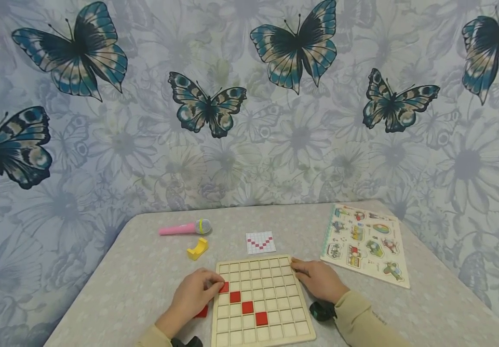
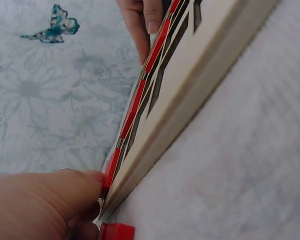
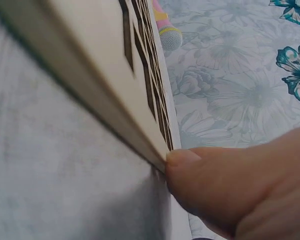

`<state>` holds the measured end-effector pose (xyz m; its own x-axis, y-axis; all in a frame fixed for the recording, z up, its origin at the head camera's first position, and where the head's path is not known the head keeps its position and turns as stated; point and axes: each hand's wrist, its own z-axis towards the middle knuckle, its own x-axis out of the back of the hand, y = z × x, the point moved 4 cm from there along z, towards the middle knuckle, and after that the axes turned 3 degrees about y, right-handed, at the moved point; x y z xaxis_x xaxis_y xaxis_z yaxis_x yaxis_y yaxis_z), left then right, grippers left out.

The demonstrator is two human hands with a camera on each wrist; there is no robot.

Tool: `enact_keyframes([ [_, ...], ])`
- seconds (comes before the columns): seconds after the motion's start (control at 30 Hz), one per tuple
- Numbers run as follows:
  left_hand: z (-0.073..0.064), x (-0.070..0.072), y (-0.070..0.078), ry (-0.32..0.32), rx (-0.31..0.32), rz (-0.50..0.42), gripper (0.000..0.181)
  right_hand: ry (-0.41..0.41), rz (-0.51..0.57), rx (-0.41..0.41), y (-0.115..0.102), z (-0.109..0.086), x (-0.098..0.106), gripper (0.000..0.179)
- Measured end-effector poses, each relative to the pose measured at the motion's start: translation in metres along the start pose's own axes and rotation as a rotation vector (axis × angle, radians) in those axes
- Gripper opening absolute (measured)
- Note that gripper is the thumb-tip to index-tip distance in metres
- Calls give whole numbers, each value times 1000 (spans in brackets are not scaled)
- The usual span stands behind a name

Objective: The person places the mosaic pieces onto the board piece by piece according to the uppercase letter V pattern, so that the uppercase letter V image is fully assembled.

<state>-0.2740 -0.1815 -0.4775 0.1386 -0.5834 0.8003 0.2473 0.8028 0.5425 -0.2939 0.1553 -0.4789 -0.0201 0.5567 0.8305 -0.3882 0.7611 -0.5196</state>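
Observation:
A square wooden grid board (image 1: 275, 279) lies on the table. Red square tiles (image 1: 247, 307) run in a diagonal down its left half. At the board's left edge my left hand (image 1: 194, 295) pinches a red tile (image 2: 110, 170) in a cell of the leftmost column; thumb and fingers cover part of it. Across the board, my right hand (image 1: 318, 279) holds the right edge near the far corner, and its thumb (image 3: 205, 175) presses the wooden rim in the right wrist view. More red tiles (image 1: 202, 312) lie under the left hand, partly hidden.
Beyond the board lies a white pattern card (image 1: 261, 242) with red squares in a V. A pink toy microphone (image 1: 184, 228) and a yellow curved piece (image 1: 198, 249) are at the back left. A picture puzzle board (image 1: 367, 243) lies at the right.

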Motion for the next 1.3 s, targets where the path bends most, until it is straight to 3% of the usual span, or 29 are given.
enact_keyframes([
  [0.17,-1,2,1,-11,-23,51,4,4,-3,2,-2,0,1,36],
  [0.4,-2,3,0,-18,-37,32,6,5,5,1,0,-1,0,35],
  [0.5,0,5,-6,-25,25,-107,7,2,6,-2,0,-1,1,35],
  [0.63,5,15,-19,13,160,-243,13,2,-1,-2,-1,-2,1,35],
  [0.8,7,26,-33,-15,252,-162,11,-2,5,2,-1,-2,2,36],
  [1.07,4,24,-37,-137,210,-81,9,-3,15,15,-2,-3,3,36],
  [1.3,-1,24,-33,-174,183,-49,20,-17,21,19,-3,-3,2,37],
])
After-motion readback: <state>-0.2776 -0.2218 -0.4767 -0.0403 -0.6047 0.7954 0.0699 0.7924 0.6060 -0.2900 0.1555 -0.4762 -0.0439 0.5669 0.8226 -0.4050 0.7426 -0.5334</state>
